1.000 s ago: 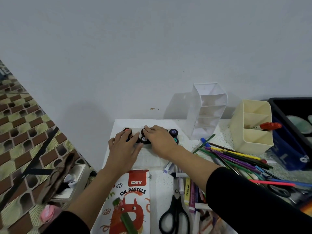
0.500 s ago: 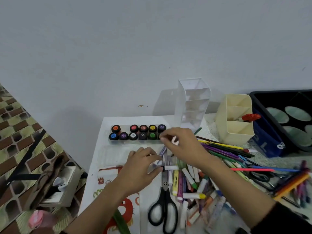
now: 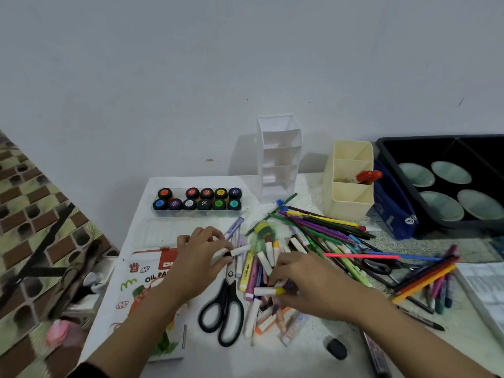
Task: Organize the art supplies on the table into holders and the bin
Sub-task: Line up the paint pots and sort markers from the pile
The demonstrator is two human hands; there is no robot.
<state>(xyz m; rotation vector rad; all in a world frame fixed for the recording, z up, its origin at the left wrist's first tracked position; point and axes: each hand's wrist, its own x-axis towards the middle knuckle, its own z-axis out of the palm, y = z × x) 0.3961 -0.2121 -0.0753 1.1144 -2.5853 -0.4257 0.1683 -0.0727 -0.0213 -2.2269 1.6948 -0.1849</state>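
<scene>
A pair of black-handled metal scissors (image 3: pixel 223 304) lies shut on the white table (image 3: pixel 313 358), blades pointing away from the person. Just above its pivot the left hand (image 3: pixel 199 257) pinches a short white-wrapped pastel stick (image 3: pixel 240 250) between thumb and fingertips. Right of the scissors, the right hand (image 3: pixel 308 285) curls over the heap of loose pastel sticks (image 3: pixel 261 268), fingers closed on a yellow-tipped pastel stick (image 3: pixel 268 291). Left of the scissors, under the left forearm, lies a flat white cardboard box (image 3: pixel 144 290) printed "OIL PA…"; its red label is mostly covered and unreadable. Beyond the scissors sits a clear tray of black paint pots (image 3: pixel 196 201) with coloured lids. Further right of that stand a white plastic tiered holder (image 3: pixel 278 159) and a cream divided holder (image 3: pixel 347 200) containing a red-capped item (image 3: pixel 368 175). Coloured pencils (image 3: pixel 327 225) fan out right of the scissors, and a black plastic bin (image 3: pixel 409 214) sits far right.
</scene>
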